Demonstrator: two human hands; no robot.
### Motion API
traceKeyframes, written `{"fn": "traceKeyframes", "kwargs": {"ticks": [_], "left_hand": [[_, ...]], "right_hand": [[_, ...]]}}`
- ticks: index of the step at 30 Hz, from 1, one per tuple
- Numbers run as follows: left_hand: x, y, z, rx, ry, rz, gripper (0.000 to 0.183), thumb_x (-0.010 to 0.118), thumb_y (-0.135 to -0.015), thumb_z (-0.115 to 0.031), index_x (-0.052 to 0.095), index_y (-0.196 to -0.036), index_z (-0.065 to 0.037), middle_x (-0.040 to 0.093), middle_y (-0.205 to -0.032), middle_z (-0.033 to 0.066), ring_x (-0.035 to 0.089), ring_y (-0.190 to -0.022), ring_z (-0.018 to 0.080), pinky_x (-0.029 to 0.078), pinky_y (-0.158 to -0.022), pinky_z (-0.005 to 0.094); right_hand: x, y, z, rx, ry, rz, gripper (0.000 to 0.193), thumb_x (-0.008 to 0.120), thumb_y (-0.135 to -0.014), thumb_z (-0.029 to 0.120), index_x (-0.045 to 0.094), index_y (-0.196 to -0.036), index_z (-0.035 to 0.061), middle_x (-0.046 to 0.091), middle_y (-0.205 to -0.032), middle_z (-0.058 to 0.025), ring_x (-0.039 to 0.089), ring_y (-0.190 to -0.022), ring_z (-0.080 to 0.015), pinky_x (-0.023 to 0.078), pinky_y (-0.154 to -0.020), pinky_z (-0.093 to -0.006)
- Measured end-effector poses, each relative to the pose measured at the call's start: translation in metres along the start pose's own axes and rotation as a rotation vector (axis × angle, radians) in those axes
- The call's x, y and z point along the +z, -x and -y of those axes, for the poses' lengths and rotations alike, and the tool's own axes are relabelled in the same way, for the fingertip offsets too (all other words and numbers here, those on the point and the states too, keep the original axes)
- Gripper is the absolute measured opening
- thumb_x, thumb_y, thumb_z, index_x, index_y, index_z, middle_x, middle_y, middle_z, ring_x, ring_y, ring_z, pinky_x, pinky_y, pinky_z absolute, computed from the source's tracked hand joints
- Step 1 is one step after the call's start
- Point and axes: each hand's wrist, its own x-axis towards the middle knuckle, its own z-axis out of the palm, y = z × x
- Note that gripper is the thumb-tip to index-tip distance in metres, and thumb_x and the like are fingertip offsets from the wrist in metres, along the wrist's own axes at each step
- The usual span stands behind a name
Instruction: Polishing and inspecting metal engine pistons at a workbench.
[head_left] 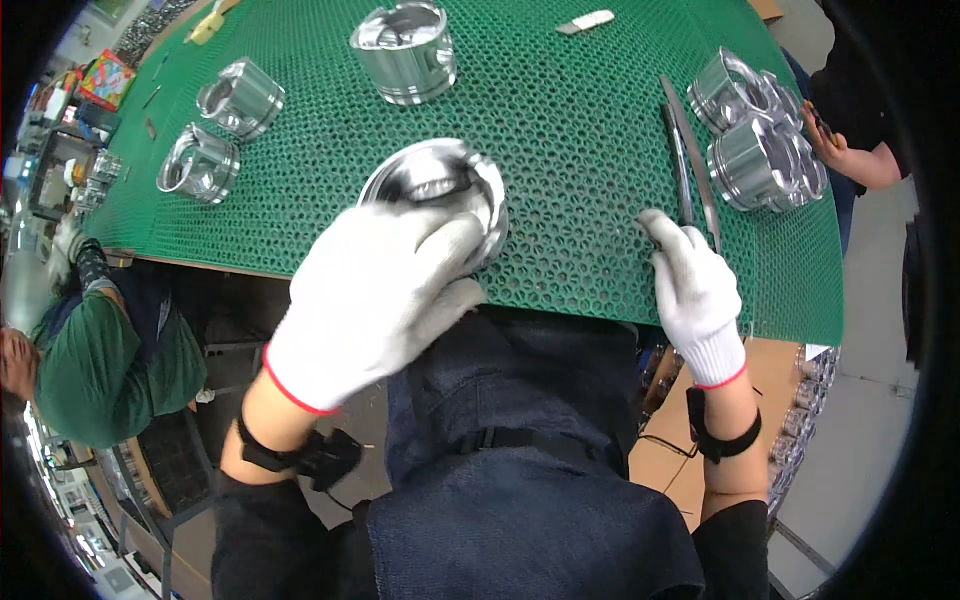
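Dark blue work cloth of the wearer is nearest to my camera, and from both sides of it the forearms reach forward, each with a black strap at the wrist. As I watch from my distant place, the left hand, in a white glove with red edge, lies over the near side of a large metal piston. Its fingers touch the rim and the thumb is lower, but the hand is blurred, so I cannot tell how firmly it closes. This piston is at the front part of the green mat, with its open end upward.

To the right, the right hand, gloved also, has its fingers bent above the mat edge; I cannot tell if it pinches something. Just beyond it I see two long metal tools, lying side by side.

Farther, a cluster of pistons stands on the right, two pistons lie on the left, and one upright piston is behind the handled one. Near the far edge is a small blade with white handle. Beyond the mat's right side I notice a co-worker's bare hand.
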Motion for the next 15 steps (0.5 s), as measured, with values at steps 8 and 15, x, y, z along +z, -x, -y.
{"fn": "traceKeyframes", "kwargs": {"ticks": [8,15], "left_hand": [[0.011,0.002,0.031,0.219,0.266,-0.19,0.027,0.078,-0.068,-0.015,0.062,-0.084,-0.001,0.056,-0.126,0.0236,0.051,-0.122,0.0485,0.043,-0.1,0.0562],[0.035,-0.045,0.032,0.083,0.392,-0.377,0.014,0.069,-0.075,-0.006,0.066,-0.088,-0.001,0.063,-0.102,0.0173,0.061,-0.087,0.0294,0.05,-0.076,0.0379]], "right_hand": [[-0.04,0.01,0.024,0.284,-0.752,0.387,0.039,0.055,-0.086,-0.004,0.062,-0.123,0.0067,0.058,-0.085,-0.0088,0.058,-0.058,-0.0174,0.05,-0.06,-0.03],[0.006,-0.044,0.04,-0.186,-0.171,0.009,0.039,0.065,-0.077,-0.002,0.068,-0.114,0.0097,0.062,-0.082,-0.0088,0.063,-0.062,-0.0266,0.051,-0.054,-0.0346]]}}
